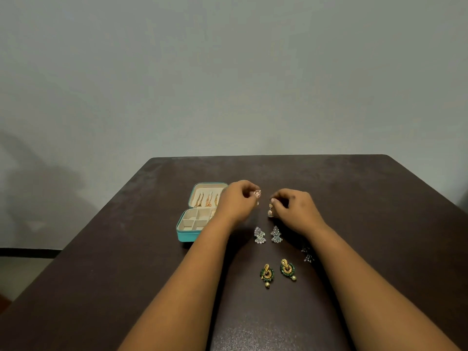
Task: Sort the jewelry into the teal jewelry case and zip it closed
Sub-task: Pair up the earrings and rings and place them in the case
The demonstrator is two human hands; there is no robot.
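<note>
Your left hand (236,200) pinched a pink-gold earring (257,193) at its fingertips | your right hand (295,209) pinched its dangling twin (270,210) just above the dark table (367,198) | the open teal jewelry case (195,219) sat left of both hands, long gold earrings (206,199) in its lid

You look down on a dark brown table (354,198) with a mottled, slightly scuffed top and a rounded far right corner. Behind it you see a plain pale grey-green wall (228,72). At lower left, a dark baseboard strip (27,252) runs above a lighter floor (22,272).
</note>
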